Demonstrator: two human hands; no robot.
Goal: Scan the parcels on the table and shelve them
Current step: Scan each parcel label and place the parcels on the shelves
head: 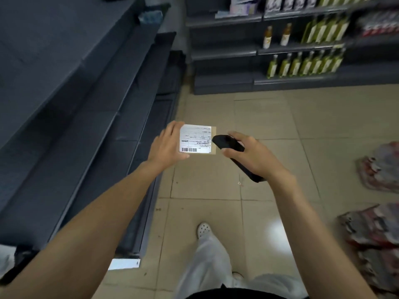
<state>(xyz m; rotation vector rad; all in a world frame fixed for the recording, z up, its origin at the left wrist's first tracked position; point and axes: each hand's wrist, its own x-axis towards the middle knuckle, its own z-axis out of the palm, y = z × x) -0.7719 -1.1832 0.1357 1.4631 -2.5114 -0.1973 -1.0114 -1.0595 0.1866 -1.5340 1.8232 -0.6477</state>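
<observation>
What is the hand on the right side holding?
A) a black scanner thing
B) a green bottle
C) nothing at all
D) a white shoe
A: the right hand grips a black scanner, its front end close to the white label of the small brown parcel that the left hand holds.

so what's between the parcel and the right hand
The black scanner, gripped by the right hand, its tip at the parcel's right edge; head view.
</observation>
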